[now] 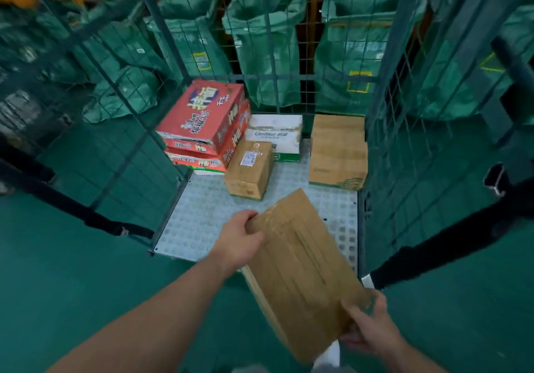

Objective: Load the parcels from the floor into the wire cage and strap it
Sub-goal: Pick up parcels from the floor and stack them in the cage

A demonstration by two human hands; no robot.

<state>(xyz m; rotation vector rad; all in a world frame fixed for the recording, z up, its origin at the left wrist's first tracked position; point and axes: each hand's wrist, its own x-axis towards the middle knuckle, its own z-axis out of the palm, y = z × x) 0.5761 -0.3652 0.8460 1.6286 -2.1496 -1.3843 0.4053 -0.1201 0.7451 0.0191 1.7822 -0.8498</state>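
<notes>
**Two-handed carry of a flat parcel toward the cage**

Head view. The left hand (241,241) clasps the far corner and the right hand (368,328) the near corner of a flat brown parcel (300,268), tilted, probably to slide onto the wire cage (202,213) floor. Stacked red cartons (202,118) fill its rear-left; black straps (433,242) hang unfastened at its front.

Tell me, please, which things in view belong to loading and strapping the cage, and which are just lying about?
Job:
- taped parcel held by left hand and right hand
- wire cage
- red cartons, small brown box, white box, brown box inside
- black straps

Lying about:
- green sacks behind the cage
</notes>
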